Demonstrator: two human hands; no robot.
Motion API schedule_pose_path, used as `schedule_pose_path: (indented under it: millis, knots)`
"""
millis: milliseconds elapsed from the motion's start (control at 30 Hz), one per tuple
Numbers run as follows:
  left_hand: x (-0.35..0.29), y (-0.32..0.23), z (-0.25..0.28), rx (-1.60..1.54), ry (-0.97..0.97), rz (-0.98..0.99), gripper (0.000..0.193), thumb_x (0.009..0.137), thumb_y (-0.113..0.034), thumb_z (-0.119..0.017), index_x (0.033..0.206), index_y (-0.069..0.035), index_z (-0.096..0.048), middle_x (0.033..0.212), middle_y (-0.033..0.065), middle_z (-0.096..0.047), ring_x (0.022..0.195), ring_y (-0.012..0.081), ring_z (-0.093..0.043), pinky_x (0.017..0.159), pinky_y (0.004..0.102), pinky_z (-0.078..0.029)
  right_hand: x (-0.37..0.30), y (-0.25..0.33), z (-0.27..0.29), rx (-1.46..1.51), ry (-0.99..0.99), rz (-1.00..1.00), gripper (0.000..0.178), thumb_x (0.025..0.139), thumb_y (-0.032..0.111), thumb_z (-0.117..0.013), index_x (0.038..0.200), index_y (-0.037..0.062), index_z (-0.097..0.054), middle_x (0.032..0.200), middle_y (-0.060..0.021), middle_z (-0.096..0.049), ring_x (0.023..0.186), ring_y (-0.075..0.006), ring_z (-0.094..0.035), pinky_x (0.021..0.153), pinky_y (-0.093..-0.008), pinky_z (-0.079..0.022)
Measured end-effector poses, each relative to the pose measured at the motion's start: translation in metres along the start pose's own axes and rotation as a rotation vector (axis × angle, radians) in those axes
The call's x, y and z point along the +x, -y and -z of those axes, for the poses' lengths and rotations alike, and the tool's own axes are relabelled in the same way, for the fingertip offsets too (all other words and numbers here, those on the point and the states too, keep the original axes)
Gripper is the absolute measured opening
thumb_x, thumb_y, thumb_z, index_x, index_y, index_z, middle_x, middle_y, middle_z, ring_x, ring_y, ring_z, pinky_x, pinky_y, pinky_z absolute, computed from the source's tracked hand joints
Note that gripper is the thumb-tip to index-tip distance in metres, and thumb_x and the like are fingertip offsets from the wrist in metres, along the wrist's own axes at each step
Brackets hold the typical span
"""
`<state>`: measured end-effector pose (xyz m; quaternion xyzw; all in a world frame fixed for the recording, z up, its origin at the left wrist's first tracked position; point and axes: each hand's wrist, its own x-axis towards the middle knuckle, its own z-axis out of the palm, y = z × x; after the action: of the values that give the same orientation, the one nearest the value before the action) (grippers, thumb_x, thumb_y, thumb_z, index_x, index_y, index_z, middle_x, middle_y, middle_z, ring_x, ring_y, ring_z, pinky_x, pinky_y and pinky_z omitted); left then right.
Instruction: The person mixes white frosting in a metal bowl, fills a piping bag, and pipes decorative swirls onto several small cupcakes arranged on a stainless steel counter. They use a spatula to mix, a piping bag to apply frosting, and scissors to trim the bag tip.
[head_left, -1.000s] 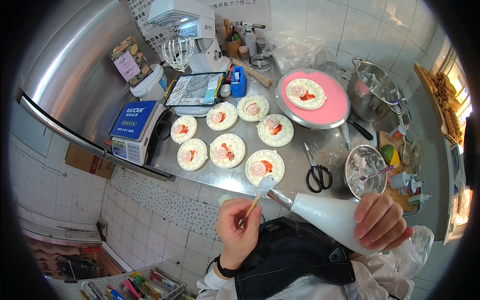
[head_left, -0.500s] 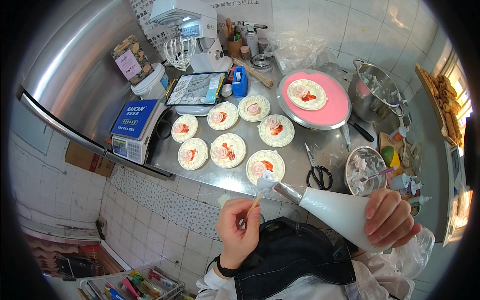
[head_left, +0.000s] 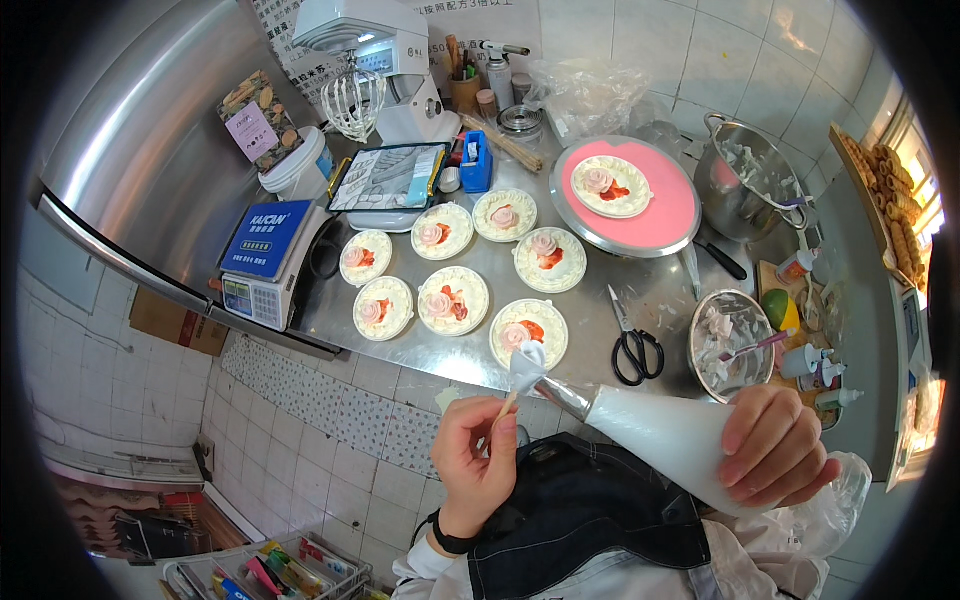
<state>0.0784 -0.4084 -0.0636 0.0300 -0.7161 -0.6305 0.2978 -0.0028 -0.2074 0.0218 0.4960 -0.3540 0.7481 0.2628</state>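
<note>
My left hand pinches a thin wooden stick upright between thumb and fingers. On the stick's top sits a mass of whitish cream with curled petals. My right hand is wrapped round the full end of a piping bag of white cream, which lies slanted toward the left. Its metal tip touches or nearly touches the cream. Just beyond stands a small round cake with a pink cream rose and red topping, partly hidden by the cream on the stick.
Several similar cakes stand on the steel table; another cake rests on a pink-topped turntable. Black-handled scissors and a metal bowl lie ahead of my right hand. A scale and a stand mixer are farther left.
The piping bag and my right hand have shifted slightly left, and the cream on the stick has turned a little. My left hand keeps its grip on the stick.
</note>
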Motion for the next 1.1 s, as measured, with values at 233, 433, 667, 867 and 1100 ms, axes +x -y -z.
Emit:
schedule_pose_path:
  millis: [233,433,667,867,1100]
  knots:
    - [0.000,-0.001,0.002,0.009,0.014,0.027,0.011,0.089,-0.003,-0.058,0.097,0.003,-0.058,0.092,0.0113,-0.062,0.073,0.0116,-0.058,0.061,0.0206,-0.047,-0.002,-0.002,0.001,-0.053,-0.061,0.003,0.065,0.102,0.031,-0.018,0.053,0.0084,-0.055,0.060,-0.0060,-0.060,0.057,-0.0185,-0.061,0.059,-0.0316,-0.055]
    - [0.000,-0.001,0.004,0.035,0.016,0.030,0.010,0.089,-0.003,-0.057,0.097,0.003,-0.058,0.091,0.0117,-0.063,0.074,0.0130,-0.059,0.062,0.0212,-0.047,-0.010,-0.007,0.000,-0.045,-0.059,-0.018,0.066,0.102,0.030,-0.018,0.053,0.0077,-0.055,0.059,-0.0061,-0.060,0.056,-0.0190,-0.062,0.057,-0.0321,-0.056]
    - [0.001,0.000,0.001,0.024,0.011,0.014,0.010,0.089,-0.003,-0.057,0.096,0.003,-0.059,0.089,0.0114,-0.063,0.071,0.0139,-0.057,0.061,0.0228,-0.046,0.001,-0.003,0.001,-0.002,0.030,0.005,0.067,0.102,0.029,-0.018,0.051,0.0069,-0.056,0.061,-0.0063,-0.061,0.060,-0.0189,-0.064,0.058,-0.0329,-0.057]
    - [0.002,0.002,0.003,0.079,0.044,-0.005,0.014,0.094,-0.010,-0.052,0.097,0.003,-0.055,0.090,0.0115,-0.062,0.064,0.0086,-0.051,0.059,0.0208,-0.043,0.002,0.000,0.005,-0.021,0.044,-0.023,0.066,0.102,0.030,-0.017,0.053,0.0074,-0.056,0.062,-0.0059,-0.060,0.062,-0.0187,-0.063,0.063,-0.0326,-0.057]
    - [0.004,0.000,0.004,0.109,0.072,0.008,0.019,0.096,-0.013,-0.048,0.096,0.004,-0.056,0.089,0.0116,-0.063,0.059,0.0058,-0.048,0.056,0.0190,-0.041,-0.005,-0.008,0.006,-0.036,0.005,-0.026,0.068,0.101,0.029,-0.015,0.051,0.0071,-0.055,0.060,-0.0065,-0.060,0.060,-0.0189,-0.063,0.061,-0.0321,-0.056]
